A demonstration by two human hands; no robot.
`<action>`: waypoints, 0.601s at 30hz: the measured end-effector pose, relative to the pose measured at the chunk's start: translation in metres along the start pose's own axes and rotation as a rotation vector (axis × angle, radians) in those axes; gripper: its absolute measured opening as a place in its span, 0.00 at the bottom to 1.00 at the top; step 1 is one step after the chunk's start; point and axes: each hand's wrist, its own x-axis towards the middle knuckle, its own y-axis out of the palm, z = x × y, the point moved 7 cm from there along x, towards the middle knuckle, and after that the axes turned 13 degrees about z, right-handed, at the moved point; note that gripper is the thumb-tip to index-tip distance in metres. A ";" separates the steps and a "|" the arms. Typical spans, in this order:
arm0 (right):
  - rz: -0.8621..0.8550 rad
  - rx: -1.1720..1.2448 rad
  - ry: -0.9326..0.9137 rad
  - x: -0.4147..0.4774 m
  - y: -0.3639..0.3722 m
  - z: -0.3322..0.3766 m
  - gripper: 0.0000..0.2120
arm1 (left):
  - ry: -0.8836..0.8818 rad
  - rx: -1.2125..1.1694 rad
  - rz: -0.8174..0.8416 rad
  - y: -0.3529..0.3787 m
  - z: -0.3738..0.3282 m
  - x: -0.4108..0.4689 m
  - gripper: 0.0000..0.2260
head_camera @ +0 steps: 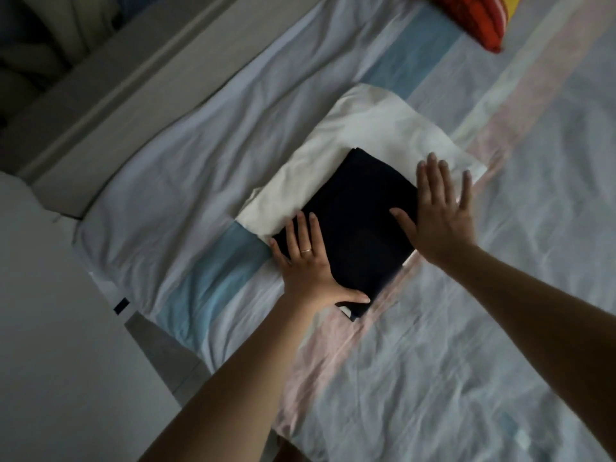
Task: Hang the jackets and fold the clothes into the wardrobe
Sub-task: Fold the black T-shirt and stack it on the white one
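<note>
Two flat, open-fingered hands, left hand [308, 261] and right hand [440, 211], press a folded dark garment [360, 228] atop a folded white garment [360, 128] on the striped bedsheet [433, 345], red-orange pillow [480, 18] far off.

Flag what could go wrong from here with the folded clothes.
The dark folded garment sits off-centre on the white folded garment, so lifting both may let it slide off. The left hand and right hand lie flat on top, gripping nothing; a hasty scoop could undo the folds.

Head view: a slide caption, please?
Left hand and right hand press a folded dark garment on a white garment.
</note>
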 end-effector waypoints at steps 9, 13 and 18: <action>0.295 0.062 0.155 -0.038 0.043 -0.006 0.44 | -0.006 0.027 0.084 0.001 0.000 0.000 0.72; 0.368 0.017 0.197 -0.044 0.039 -0.011 0.45 | -0.028 0.089 0.184 -0.002 0.002 0.001 0.73; 0.215 0.140 0.197 -0.102 0.044 -0.030 0.38 | -0.087 0.162 0.063 -0.009 -0.022 -0.027 0.68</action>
